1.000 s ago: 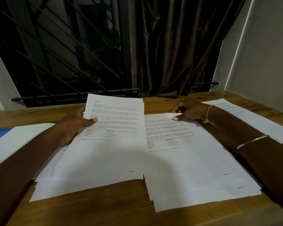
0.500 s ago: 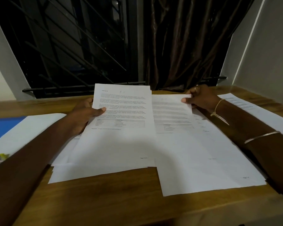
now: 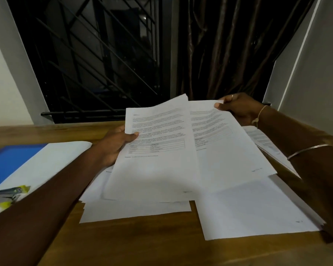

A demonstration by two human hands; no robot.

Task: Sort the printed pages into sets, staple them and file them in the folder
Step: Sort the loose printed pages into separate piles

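Gripping the left edge of a sheaf of printed pages (image 3: 158, 156), the left hand (image 3: 113, 146) lays its thumb across the top sheet, its fingers hidden behind the paper. The right hand (image 3: 238, 110) pinches the far right corner of a single printed page (image 3: 227, 150), thumb uppermost; a ring (image 3: 232, 96) shows on one finger, a thread bracelet (image 3: 259, 115) at the wrist and a thin metal bangle (image 3: 306, 151) further up the forearm. Both hands are clamped on paper, well apart. Sheaf and page are raised off the wooden table (image 3: 123, 244) and tilted toward the camera; the sheaf's right edge overlaps the page's left margin. Each top sheet carries text above a small ruled grid, too small to read. Beneath the sheaf lies a loosely squared left stack (image 3: 135, 211) of white sheets, and beneath the page a right stack (image 3: 258, 212). Another printed sheet (image 3: 261, 139) lies partly behind the right forearm. Left of the left arm, a blue folder (image 3: 10, 164) rests on the table with a white sheet (image 3: 50, 160) over its right part; a yellow and grey object (image 3: 8, 194), too blurred to name, lies just in front of it. Behind the table stand a barred window (image 3: 96, 64) and a dark curtain (image 3: 229, 45).
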